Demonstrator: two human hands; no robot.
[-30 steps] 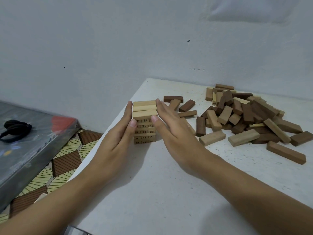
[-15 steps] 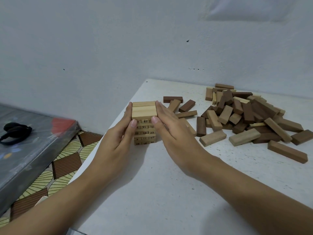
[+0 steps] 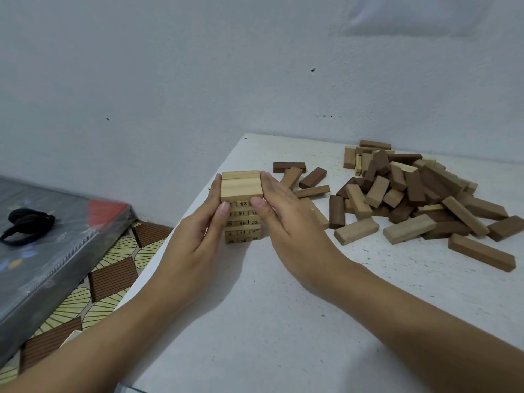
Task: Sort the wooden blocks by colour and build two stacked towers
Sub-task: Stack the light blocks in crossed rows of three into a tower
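Now flush, no longer skewed — tower (image 3: pixel 241 191) between left hand (image 3: pixel 195 242), right hand (image 3: pixel 289 225).

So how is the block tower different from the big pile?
The tower is neatly stacked; the pile is jumbled. The tower is all light blocks; the pile mixes light and dark brown. The left hand and right hand press the tower; nothing touches the pile. Both are wooden blocks.
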